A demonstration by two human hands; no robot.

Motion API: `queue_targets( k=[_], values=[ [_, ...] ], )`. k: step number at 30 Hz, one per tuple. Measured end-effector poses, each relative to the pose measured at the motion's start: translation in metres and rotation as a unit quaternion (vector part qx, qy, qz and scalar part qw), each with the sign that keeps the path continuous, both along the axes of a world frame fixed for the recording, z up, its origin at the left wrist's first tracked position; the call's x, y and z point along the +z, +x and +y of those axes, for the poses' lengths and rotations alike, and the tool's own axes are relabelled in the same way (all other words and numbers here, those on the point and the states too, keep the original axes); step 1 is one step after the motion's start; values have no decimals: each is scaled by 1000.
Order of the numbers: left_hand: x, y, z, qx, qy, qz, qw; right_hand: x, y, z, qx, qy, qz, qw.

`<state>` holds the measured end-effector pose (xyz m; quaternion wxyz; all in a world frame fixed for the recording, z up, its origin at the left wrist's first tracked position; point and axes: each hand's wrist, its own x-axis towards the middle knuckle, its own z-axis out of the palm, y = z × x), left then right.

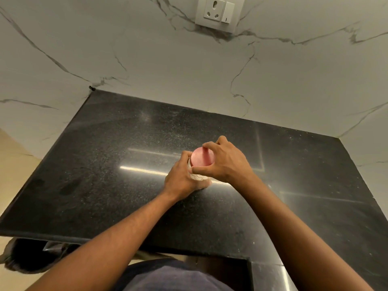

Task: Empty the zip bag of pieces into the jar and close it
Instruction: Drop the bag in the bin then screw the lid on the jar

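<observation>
Jar (197, 177) gripped by left hand (182, 179); right hand (225, 162) grips pink lid (202, 157)

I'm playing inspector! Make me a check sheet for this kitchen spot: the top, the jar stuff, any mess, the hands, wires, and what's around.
Surface: black speckled counter, shiny, with light streaks reflected on it.
Job's things: clear jar standing upright on the counter, pink lid on top; zip bag not in view.
Clutter: nothing seen on the counter.
Grips: left hand holds the jar's body; right hand has fingers curled round the lid.
Cables: nothing seen.
Surroundings: white veined marble wall with a socket and switch plate, nothing plugged in; a dark crumpled thing on the floor by the counter's left end, cannot tell what.
</observation>
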<state>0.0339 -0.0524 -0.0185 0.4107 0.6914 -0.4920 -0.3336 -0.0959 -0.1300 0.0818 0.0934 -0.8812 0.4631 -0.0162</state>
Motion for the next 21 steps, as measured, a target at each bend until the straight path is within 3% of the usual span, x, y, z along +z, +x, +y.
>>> queue_targets(
  k=[4,14,21],
  values=[
    [0,-1,0,-2,-8,-4,1000,6,16,-1,-27,-23,59,998],
    [-3,1,1,7,-2,1,1000,18,14,-17,96,42,87,991],
    [-3,0,2,-2,-13,-2,1000,11,22,-19,0,-20,100,995]
  ],
)
